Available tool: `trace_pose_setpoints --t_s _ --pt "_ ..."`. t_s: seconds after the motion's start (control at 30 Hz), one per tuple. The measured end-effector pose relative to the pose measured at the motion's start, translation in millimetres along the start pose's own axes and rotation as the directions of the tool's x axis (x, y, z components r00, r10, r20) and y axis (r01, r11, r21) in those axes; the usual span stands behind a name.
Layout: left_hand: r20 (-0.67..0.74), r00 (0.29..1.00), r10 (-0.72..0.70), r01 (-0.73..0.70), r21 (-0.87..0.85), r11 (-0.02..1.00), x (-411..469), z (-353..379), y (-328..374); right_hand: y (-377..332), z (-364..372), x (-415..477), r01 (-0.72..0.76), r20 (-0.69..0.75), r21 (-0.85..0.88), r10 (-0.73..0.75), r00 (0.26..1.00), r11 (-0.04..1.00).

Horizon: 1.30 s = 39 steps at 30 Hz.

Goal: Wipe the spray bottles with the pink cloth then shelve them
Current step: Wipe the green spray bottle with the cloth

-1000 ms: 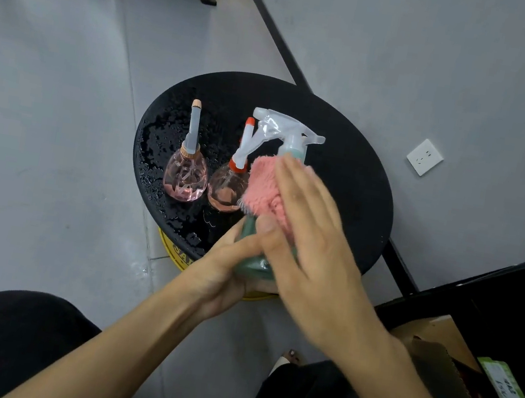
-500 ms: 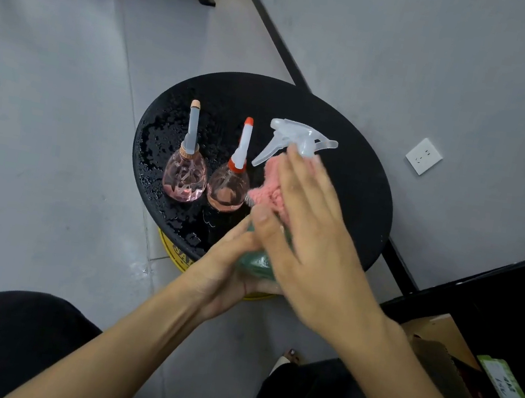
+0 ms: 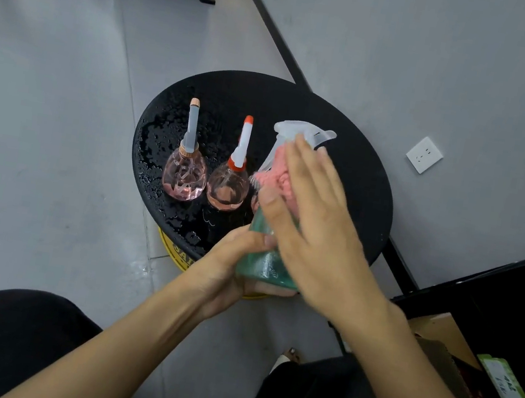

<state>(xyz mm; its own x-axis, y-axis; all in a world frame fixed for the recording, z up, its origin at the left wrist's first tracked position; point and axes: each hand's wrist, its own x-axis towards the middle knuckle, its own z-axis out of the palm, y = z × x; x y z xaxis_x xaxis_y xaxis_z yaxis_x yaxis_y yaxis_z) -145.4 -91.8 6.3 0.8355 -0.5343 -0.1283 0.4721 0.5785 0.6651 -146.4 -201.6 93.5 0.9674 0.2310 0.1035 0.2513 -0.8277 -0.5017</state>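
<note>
Head view shows your left hand [image 3: 230,262] wrapped around the base of the green spray bottle [image 3: 264,264], which is held off the near edge of the round black table [image 3: 359,186]. Its wet-looking plastic could slide out of that low grip if you rub hard. Your right hand [image 3: 315,227] lies flat with fingers straight, pressing the pink cloth [image 3: 275,176] against the bottle's neck. The cloth is pinned only by that pressure, so it may bunch or drop. Your fingertips touch the clear trigger head [image 3: 302,131], and a push there could fire spray. Just beyond, the orange-capped bottle [image 3: 226,189] and the grey-nozzled bottle [image 3: 185,176] stand upright on the beaded tabletop, close enough for a wide stroke to topple them.
</note>
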Motion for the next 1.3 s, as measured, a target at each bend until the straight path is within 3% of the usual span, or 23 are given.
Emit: trace_pose_setpoints --t_s 0.17,0.47,0.57,0.77,1.1,1.3 --pt "-0.099 0.994 0.037 -0.035 0.018 0.999 1 -3 0 -11 17 -28 0.105 -0.025 -0.126 -0.109 0.994 0.986" --pt "0.003 0.999 -0.05 0.05 0.022 0.999 -1 -2 -3 8 -5 9 -0.021 -0.052 0.073 0.024 0.998 0.997" --pt "0.015 0.999 -0.029 0.028 0.072 0.997 1 -2 -2 4 3 -5 0.028 -0.048 0.031 -0.026 0.999 0.999" --pt "-0.151 0.989 -0.005 0.023 0.118 0.993 3 -3 -2 0 13 -27 0.061 -0.029 0.005 -0.061 0.998 0.998" --pt "-0.075 0.997 -0.018 0.025 0.085 0.996 3 1 -2 17 -3 15 -0.053 -0.054 0.087 0.058 0.997 0.995" --pt "-0.12 0.992 0.032 -0.019 0.106 0.994 3 3 -2 2 14 -17 0.038 -0.054 -0.025 -0.039 0.998 0.999"
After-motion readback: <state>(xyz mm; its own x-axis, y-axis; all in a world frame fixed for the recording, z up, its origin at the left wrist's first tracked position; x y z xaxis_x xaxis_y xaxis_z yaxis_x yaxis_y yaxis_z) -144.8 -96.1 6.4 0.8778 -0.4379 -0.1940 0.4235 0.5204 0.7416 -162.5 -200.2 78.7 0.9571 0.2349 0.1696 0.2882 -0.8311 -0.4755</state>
